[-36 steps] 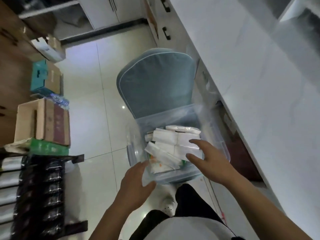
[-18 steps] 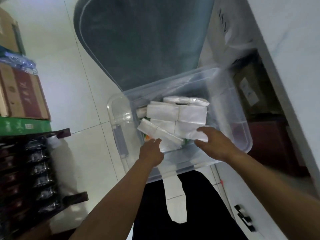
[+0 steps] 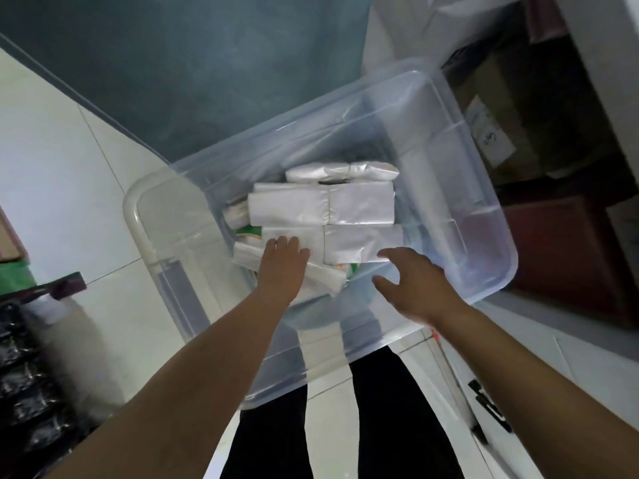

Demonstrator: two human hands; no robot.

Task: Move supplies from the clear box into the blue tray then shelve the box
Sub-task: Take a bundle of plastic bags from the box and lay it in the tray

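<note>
A clear plastic box [image 3: 484,160] sits on a blue-grey upholstered chair [image 3: 207,63] right below me. Inside lie several white plastic-wrapped packets [image 3: 321,205], stacked flat, with green-printed packs under them. My left hand [image 3: 281,267] reaches into the box, and its fingers rest on the nearest white packet at the lower left of the stack. With fingers spread, my right hand [image 3: 415,285] hovers inside the box, its index fingertip at the near edge of another white packet. No blue tray is in view.
A white cabinet with black handles [image 3: 491,409] runs along the right. Its open lower shelf holds a cardboard box [image 3: 494,133]. A dark rack of wrapped goods [image 3: 27,375] stands at the left on the pale tiled floor [image 3: 69,167]. My legs are under the box's near edge.
The camera has dropped closer over the box. Both hands have gone from the near rim into the box, onto the packets; the right hand's fingers have spread.
</note>
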